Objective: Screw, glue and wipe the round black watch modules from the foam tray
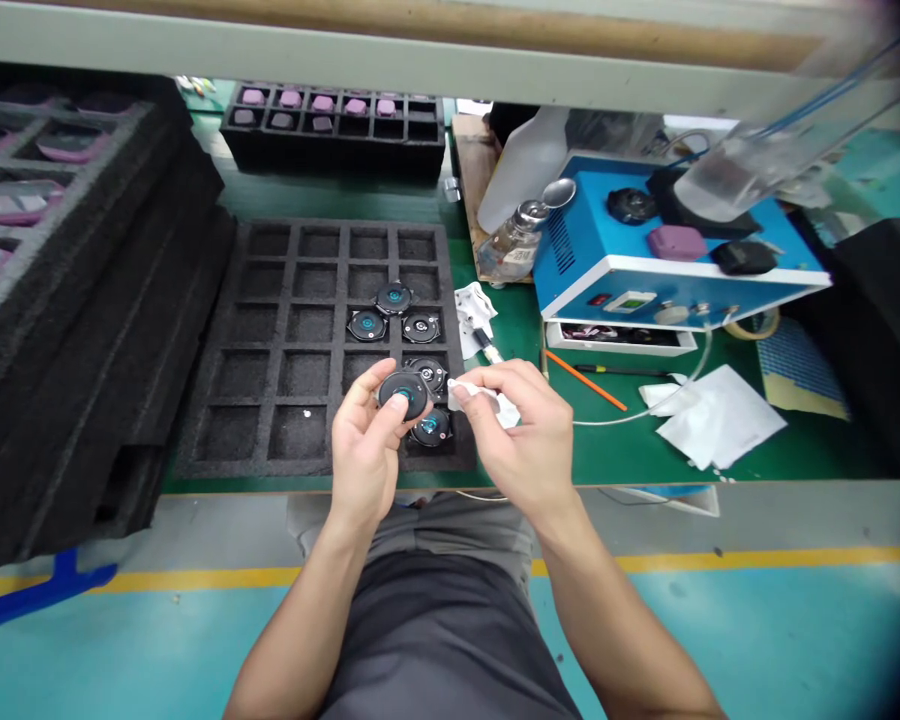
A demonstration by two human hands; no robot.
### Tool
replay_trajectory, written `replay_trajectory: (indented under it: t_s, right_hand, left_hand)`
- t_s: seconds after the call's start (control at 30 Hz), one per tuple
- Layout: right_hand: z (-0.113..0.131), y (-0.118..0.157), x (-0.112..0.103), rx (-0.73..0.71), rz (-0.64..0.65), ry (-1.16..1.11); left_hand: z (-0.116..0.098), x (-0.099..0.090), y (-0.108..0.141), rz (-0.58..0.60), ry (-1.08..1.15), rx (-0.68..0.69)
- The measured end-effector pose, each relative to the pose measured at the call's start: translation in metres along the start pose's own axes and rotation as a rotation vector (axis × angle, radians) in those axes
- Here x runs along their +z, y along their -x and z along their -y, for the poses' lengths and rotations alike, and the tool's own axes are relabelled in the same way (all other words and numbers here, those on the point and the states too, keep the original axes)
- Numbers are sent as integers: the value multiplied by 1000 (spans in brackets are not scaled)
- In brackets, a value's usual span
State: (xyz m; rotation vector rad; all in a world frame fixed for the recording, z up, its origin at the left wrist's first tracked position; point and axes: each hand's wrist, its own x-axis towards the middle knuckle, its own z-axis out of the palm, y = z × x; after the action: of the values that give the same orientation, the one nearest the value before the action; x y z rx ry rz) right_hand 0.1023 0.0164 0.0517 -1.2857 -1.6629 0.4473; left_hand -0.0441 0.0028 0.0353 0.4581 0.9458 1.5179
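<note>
Between the thumb and fingers of my left hand (369,440) is a round black disc-shaped part (403,396) with a teal mark on its face. My right hand (529,425) pinches a crumpled white wipe (474,392) just to the right of that part. Below both hands lies a black foam tray (300,363) divided into square pockets. Several similar round black parts (367,324) rest in and across its right-hand pockets, near my left hand. A white cloth (476,312) and a small black-and-white connector-like piece (486,340) lie beyond my right hand.
Stacked foam trays (120,260) rise at the left, holding pink-edged cases. Another foam tray (330,155) sits at the back. A blue machine (645,265), glass bottle (514,240), orange stick (586,380), thin tube (645,412) and white paper (722,418) occupy the right side.
</note>
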Motion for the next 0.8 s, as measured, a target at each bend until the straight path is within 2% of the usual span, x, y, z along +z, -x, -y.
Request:
replay_trajectory:
  t_s: [0.17, 0.27, 0.43, 0.63, 0.73, 0.8]
  right_hand:
    - [4, -1, 1, 11, 32, -11]
    - [7, -5, -4, -35, 111, 16]
    - [7, -14, -9, -159, 228, 170]
    - [-2, -15, -7, -123, 189, 37]
    - [-4, -20, -11, -169, 292, 271]
    - [-3, -25, -17, -201, 381, 426]
  left_hand:
    - [3, -2, -2, 9, -46, -6]
    - [6, -6, -2, 35, -91, 39]
    - [11, -8, 1, 133, -279, 225]
    - [16, -5, 5, 118, -500, 437]
    - [20, -4, 7, 66, -589, 536]
    - [23, -3, 7, 55, -615, 551]
